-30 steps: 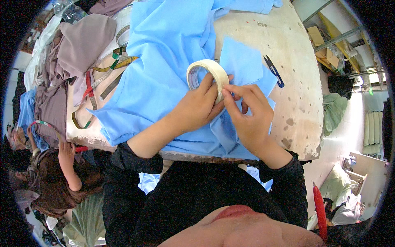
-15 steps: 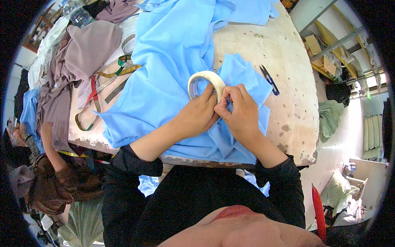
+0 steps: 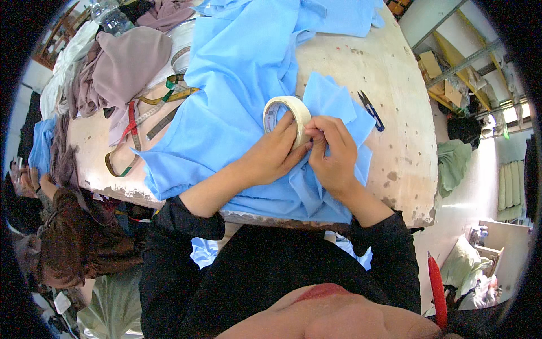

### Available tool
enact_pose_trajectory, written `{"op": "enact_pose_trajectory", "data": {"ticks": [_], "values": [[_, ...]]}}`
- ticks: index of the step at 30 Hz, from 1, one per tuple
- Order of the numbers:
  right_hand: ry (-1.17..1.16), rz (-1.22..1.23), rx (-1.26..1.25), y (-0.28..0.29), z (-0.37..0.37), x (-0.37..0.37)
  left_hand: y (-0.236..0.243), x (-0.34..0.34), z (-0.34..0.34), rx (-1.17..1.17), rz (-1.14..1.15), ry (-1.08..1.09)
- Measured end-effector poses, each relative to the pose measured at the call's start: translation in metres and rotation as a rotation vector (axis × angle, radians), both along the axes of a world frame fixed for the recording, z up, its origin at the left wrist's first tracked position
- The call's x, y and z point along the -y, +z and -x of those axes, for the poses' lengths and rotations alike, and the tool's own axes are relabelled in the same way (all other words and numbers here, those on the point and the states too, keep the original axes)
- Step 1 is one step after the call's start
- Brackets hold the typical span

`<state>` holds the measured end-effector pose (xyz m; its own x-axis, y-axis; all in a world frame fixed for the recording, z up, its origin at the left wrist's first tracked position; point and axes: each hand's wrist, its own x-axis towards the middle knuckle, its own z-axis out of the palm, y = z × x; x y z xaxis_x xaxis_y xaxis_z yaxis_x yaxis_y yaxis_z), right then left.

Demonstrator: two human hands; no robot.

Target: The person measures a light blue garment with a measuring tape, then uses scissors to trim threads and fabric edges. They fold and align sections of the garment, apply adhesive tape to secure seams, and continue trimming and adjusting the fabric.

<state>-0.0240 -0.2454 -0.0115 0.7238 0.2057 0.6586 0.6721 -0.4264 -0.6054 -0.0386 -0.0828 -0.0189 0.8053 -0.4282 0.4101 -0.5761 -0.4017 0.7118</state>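
Observation:
A roll of cream masking tape (image 3: 303, 116) stands on edge over the light blue fabric (image 3: 237, 73). My left hand (image 3: 272, 157) grips the roll from below, its fingers reaching into the ring. At the roll's right side my right hand (image 3: 335, 155) is closed in a pinch, thumb and fingertips against the tape's outer face. Whether a loose tape end sits between those fingertips is too small to see. A smaller folded blue piece (image 3: 327, 93) lies just beyond my right hand. Dark thread snips (image 3: 371, 111) rest on the table to its right.
Left of the fabric lie tape measures (image 3: 133, 124) in several colours and a mauve cloth heap (image 3: 127, 59). A clear plastic bottle (image 3: 110, 17) stands at the far left. A co-worker's brown sleeve (image 3: 70, 237) is by the table's left edge. Metal shelving (image 3: 457, 68) stands at right.
The tape roll and both hands have shifted slightly right. The co-worker's arm has drawn left, and the mauve cloth hanging at the table's left edge has moved left with it, baring more tabletop.

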Motion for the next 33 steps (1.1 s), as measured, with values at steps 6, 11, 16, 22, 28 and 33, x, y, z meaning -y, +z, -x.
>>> {"op": "enact_pose_trajectory", "data": {"ticks": [6,11,16,22,28,33], "values": [[-0.024,0.069,-0.073,0.013,0.004,0.008,0.014,-0.009,-0.007,-0.023,0.068,-0.087],[-0.009,-0.264,-0.353,0.033,0.004,0.006,0.020,-0.013,-0.010,-0.353,0.147,-0.019],[0.013,-0.125,-0.346,0.031,0.003,0.007,0.014,-0.006,-0.005,-0.142,0.053,0.003],[0.061,-0.100,-0.293,0.016,0.000,0.005,0.008,-0.005,-0.007,-0.072,0.064,-0.045],[0.090,-0.218,-0.252,0.019,0.000,0.008,0.014,-0.012,-0.009,-0.110,0.133,-0.067],[0.087,-0.298,-0.378,0.020,0.000,0.007,0.022,-0.008,-0.002,-0.079,0.045,0.063]]}}
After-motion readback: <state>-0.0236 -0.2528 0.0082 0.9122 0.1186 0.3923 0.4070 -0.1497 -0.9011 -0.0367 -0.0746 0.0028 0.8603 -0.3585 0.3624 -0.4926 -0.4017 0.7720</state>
